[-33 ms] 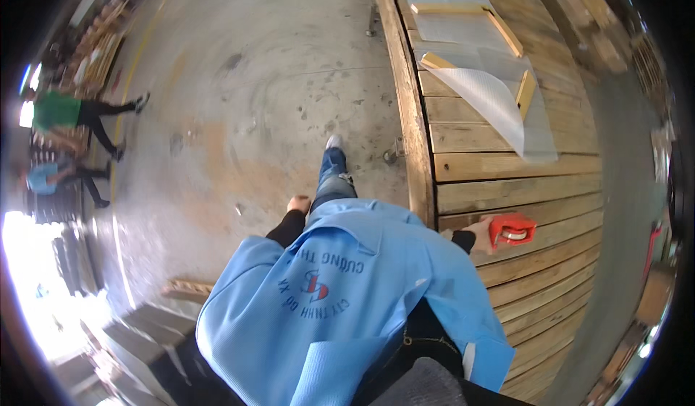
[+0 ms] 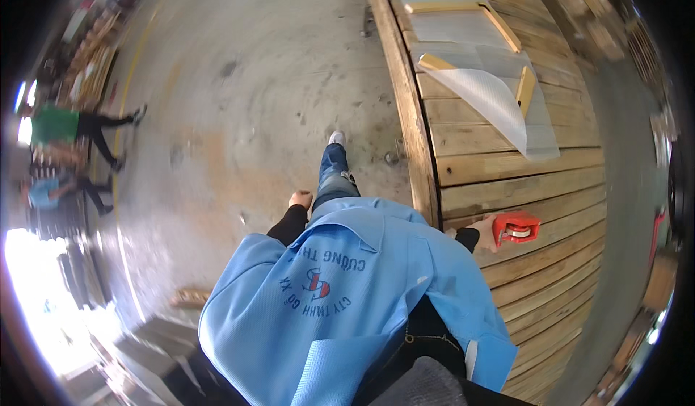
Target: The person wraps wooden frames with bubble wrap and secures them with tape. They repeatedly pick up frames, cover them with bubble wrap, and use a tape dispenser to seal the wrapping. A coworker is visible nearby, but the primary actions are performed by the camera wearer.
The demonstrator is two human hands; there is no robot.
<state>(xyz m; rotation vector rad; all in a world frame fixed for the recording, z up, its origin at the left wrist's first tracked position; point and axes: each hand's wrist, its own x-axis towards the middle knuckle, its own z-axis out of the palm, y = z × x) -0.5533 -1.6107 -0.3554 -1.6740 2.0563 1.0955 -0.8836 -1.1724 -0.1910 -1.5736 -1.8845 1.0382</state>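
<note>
My right hand (image 2: 485, 232) reaches over the plank table and is closed on the near side of a red tape dispenser (image 2: 517, 228). A pale roll of tape shows inside its frame. Part of the grip is hidden, and I cannot tell whether the dispenser touches the planks. My left hand (image 2: 300, 199) hangs beside my left leg over the concrete floor, its fingers curled and nothing visible in them. Farther along the table, translucent wrapping sheet (image 2: 474, 91) lies curled over wooden pieces, with one light wooden bar (image 2: 525, 87) showing beside the fold.
The plank table (image 2: 507, 170) runs along my right, its thick edge beside my leg. An angled wooden piece (image 2: 445, 6) lies on more sheet at its far end. Two people, one in a green shirt (image 2: 54, 125), are at the far left. Dark boxes (image 2: 156, 348) stand at lower left.
The view has turned very slightly. My right hand still holds the tape dispenser, and my left hand stays beside my leg.
</note>
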